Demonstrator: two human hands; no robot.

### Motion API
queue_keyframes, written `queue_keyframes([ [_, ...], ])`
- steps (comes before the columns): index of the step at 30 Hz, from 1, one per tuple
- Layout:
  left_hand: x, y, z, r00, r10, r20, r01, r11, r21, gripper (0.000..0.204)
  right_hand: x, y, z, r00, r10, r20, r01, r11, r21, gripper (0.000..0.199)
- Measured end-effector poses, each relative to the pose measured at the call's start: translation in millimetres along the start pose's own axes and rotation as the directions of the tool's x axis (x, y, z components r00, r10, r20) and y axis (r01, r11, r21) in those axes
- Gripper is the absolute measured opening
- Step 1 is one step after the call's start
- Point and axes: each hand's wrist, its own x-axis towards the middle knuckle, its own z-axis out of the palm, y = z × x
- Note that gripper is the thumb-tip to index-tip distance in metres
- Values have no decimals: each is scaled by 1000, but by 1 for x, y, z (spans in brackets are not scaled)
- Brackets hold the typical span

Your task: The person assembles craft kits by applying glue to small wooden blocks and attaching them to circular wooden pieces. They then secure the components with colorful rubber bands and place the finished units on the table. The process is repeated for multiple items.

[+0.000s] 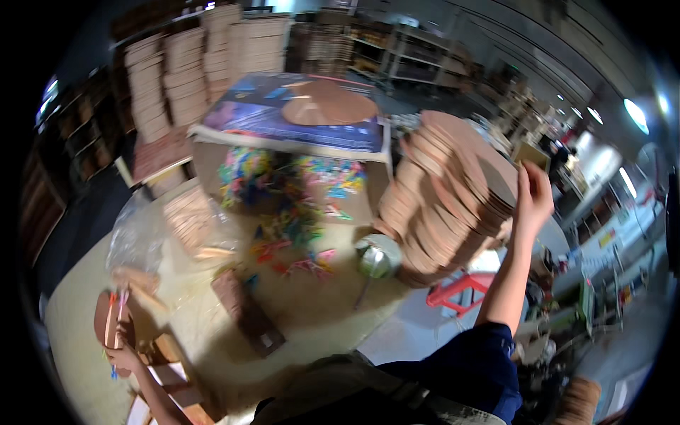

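Note:
At the lower left, my left hand [124, 358] is closed on a flat brown oval piece [103, 315]. Slim colourful clips [122, 304] lie along that piece, and a blue one shows below my fingers. My right hand [535, 198] is raised at the right, fingers curled together, at the edge of a tall stack of brown rounded flat pieces [439, 205]. Whether its fingertips pinch a piece is too blurred to tell. Between the hands, many coloured plastic clips [283, 212] spill from an open cardboard box [372, 191] onto the table.
Another brown flat piece [329, 106] lies on the box's blue printed top. A small round bowl [377, 255] with a stick stands beside the stack. A dark brown block [244, 312], a plastic bag [134, 237] and wooden blocks [170, 372] occupy the table. A red stool [460, 292] stands beyond its edge.

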Motion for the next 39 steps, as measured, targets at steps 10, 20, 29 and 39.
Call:
queue_keyframes([
  [10,-179,241,-219,631,751,194,55,206,-977,60,105,206,-23,475,786,395,-555,616,-559,97],
  [20,-254,164,-273,637,735,230,27,277,-960,51,80,214,-29,373,539,755,-792,608,-42,45],
  [29,-248,32,-270,978,-89,190,158,906,-393,65,-62,109,39,665,355,657,-608,768,200,41],
  [39,-251,-2,-272,799,14,602,207,932,-297,44,-193,70,41,441,359,823,-843,481,241,38],
])
